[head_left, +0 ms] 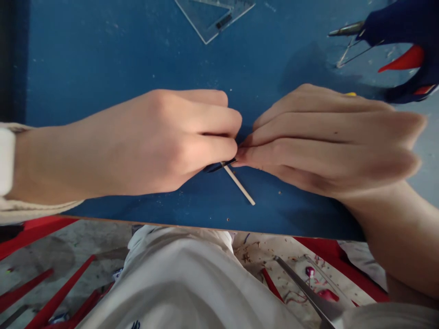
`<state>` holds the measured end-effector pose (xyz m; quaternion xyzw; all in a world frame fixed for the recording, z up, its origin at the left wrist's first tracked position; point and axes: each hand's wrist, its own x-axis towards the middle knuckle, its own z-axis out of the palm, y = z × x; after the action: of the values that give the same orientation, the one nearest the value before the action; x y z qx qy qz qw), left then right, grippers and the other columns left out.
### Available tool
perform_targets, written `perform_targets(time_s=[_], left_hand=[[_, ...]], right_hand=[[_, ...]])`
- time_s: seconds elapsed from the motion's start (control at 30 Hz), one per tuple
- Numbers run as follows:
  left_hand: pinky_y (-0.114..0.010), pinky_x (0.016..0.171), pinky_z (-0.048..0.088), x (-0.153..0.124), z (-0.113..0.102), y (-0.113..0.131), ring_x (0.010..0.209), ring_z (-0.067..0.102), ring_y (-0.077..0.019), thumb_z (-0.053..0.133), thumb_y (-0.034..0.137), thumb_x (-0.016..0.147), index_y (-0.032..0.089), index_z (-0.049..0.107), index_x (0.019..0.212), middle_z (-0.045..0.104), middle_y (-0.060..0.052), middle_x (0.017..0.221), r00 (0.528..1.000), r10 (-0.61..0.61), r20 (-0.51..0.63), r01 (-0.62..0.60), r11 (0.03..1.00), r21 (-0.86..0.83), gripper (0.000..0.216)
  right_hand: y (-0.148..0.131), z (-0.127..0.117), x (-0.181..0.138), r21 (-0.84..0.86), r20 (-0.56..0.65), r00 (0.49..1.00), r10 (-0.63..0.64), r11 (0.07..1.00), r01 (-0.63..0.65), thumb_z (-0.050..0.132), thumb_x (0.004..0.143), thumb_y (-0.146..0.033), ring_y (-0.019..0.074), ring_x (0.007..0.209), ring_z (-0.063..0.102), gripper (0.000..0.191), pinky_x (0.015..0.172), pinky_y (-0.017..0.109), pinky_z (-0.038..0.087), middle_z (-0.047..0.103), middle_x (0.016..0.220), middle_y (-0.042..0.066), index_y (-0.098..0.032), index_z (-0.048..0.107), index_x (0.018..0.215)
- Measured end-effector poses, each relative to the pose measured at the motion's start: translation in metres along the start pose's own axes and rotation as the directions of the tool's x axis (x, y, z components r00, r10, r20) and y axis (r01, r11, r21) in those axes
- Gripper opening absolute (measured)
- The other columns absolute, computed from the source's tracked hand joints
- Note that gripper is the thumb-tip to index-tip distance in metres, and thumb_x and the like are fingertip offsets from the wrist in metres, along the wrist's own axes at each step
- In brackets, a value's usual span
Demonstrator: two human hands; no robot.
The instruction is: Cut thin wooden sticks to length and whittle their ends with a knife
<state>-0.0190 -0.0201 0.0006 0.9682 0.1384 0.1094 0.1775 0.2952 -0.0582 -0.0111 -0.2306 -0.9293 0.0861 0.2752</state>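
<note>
Wooden stick (240, 185), crossed by a dark strip (219, 167), slanted over the blue tabletop (103, 68); work seemed unfinished.
Left hand (181, 141) and right hand (325, 137) met near its upper end; their hidden grip I could not tell.

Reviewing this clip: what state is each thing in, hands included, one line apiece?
Left hand: fingers curled, fingertips hidden
Right hand: fingers bunched together, any grip unclear
Thin stick: straight, lower end exposed, upper end hidden
Dark strip: partly covered by the left hand, identity unclear
Set square: flat, cut off by the frame
Glue gun: no hand on it, heat unknown
Table: speckled with small bits
</note>
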Motion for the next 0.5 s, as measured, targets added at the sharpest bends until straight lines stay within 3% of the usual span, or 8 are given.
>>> perform_targets(time_s=[0.1, 0.17, 0.37, 0.5], left_hand=[[-0.027, 0.093, 0.071, -0.0044, -0.0019, 0.0017, 0.114, 0.080, -0.0137, 0.039, 0.011, 0.133, 0.023, 0.083, 0.115, 0.081, 0.002, 0.127, 0.996, 0.066, -0.053, -0.063, 0.996, 0.059, 0.049], [-0.027, 0.092, 0.069, -0.0067, -0.0028, 0.0041, 0.114, 0.078, -0.0133, 0.043, 0.010, 0.133, 0.024, 0.083, 0.116, 0.083, 0.002, 0.128, 0.994, 0.082, -0.070, -0.076, 0.994, 0.078, 0.046], [-0.027, 0.092, 0.070, -0.0047, -0.0037, 0.0056, 0.110, 0.080, -0.0134, 0.043, 0.013, 0.134, 0.023, 0.081, 0.117, 0.083, 0.001, 0.123, 0.990, 0.092, -0.106, -0.083, 0.992, 0.091, 0.043], [-0.025, 0.093, 0.071, -0.0063, -0.0041, 0.0029, 0.112, 0.080, -0.0116, 0.046, 0.011, 0.134, 0.022, 0.080, 0.122, 0.083, 0.002, 0.125, 0.989, 0.101, -0.111, -0.093, 0.993, 0.074, 0.037]], right_hand=[[0.0073, -0.0047, -0.0020, 0.025, 0.039, 0.999, -0.009, 1.000, 0.008, 0.083, 0.127, -0.023, 0.0199, 0.109, 0.090, 0.008, 0.101, 0.047, 0.070, 0.091, 0.120, -0.003, -0.029, 0.079, 0.128], [0.0066, -0.0073, -0.0029, 0.027, 0.081, 0.997, 0.016, 0.999, -0.018, 0.085, 0.124, -0.020, 0.0228, 0.115, 0.091, 0.012, 0.105, 0.051, 0.072, 0.092, 0.125, -0.001, -0.028, 0.080, 0.132], [0.0024, -0.0009, 0.0011, 0.012, 0.023, 0.999, -0.023, 1.000, 0.023, 0.086, 0.122, -0.016, 0.0244, 0.106, 0.088, 0.020, 0.095, 0.050, 0.072, 0.088, 0.116, -0.001, -0.030, 0.072, 0.123], [0.0105, -0.0079, 0.0004, -0.017, 0.062, 0.997, -0.047, 0.999, 0.048, 0.089, 0.122, -0.021, 0.0252, 0.111, 0.093, 0.017, 0.099, 0.051, 0.071, 0.093, 0.123, -0.003, -0.030, 0.081, 0.134]])
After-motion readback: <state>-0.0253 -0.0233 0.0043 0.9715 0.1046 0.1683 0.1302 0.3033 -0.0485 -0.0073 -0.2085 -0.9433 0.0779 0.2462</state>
